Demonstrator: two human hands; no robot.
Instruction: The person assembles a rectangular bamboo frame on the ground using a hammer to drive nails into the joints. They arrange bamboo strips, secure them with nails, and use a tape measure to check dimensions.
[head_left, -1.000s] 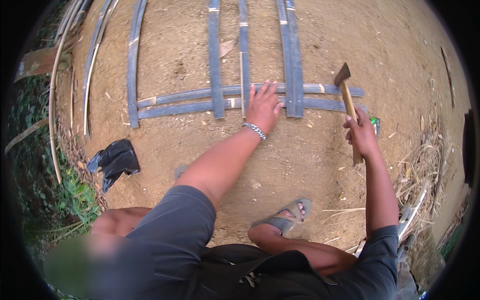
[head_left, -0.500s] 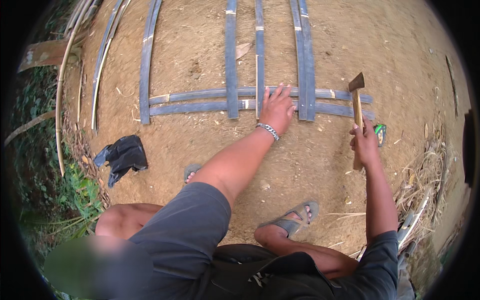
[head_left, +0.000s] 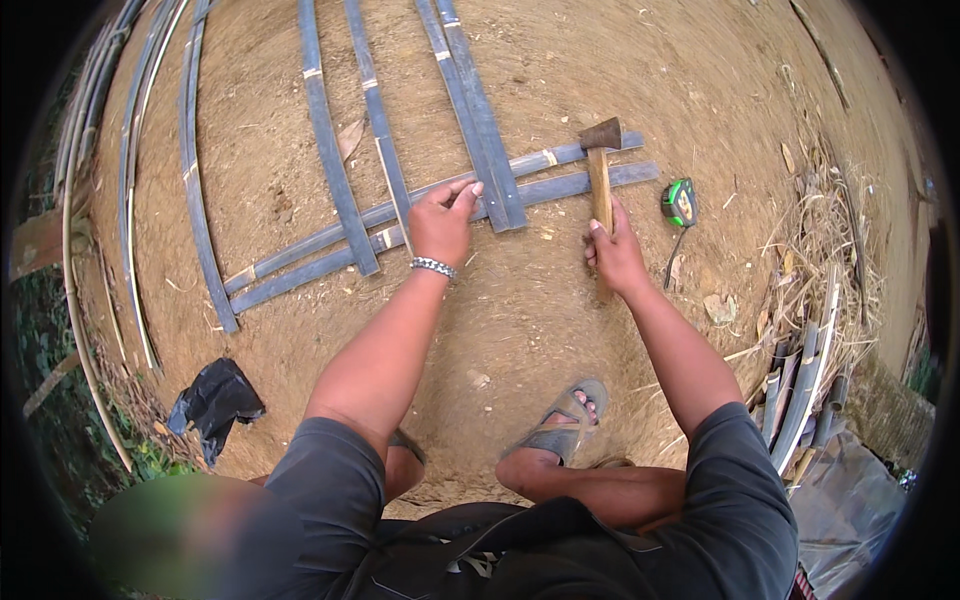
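My right hand [head_left: 620,255] is wrapped round the wooden handle of a small hatchet [head_left: 600,185]. Its dark iron head points away from me, over the right ends of two crosswise split bamboo strips [head_left: 583,184]. My left hand [head_left: 440,230], with a chain bracelet at the wrist, hovers over or rests on those strips. Its fingers are curled and the thumb is pressed to the forefinger; anything pinched there is too small to make out. Just right of its fingertips, a pair of lengthwise bamboo strips [head_left: 500,200] lies across the crosswise ones. A narrower lengthwise strip [head_left: 375,110] runs under the left hand.
A green and black tape measure [head_left: 679,203] lies on the dirt right of the hatchet. At left is a crumpled black plastic bag [head_left: 216,405]. More bamboo [head_left: 800,390] and dry straw lie at right. My sandalled foot [head_left: 570,420] is near.
My left hand has gone from spread fingers on the strips to a curled pinch. The hatchet stays in my right hand. The view has turned, with the strips now slanting and shifted left.
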